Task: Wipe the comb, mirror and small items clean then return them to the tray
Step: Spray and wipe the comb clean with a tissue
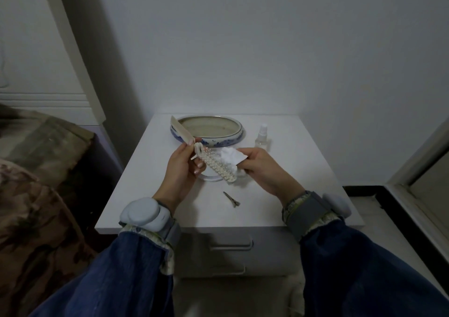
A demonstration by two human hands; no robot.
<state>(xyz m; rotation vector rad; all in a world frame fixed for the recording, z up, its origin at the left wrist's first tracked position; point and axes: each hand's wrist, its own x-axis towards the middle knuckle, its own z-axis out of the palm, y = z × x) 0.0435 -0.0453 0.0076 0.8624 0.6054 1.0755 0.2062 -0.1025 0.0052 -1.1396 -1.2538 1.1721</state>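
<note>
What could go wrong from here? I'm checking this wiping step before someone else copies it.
1. The left hand holds both the comb and the pearl hair clip while the right hand wipes with the tissue; one could slip and fall on the round mirror below.
2. The tissue might snag on the clip's teeth and tear.
3. The small spray bottle stands just behind the right hand and might get knocked over.
</note>
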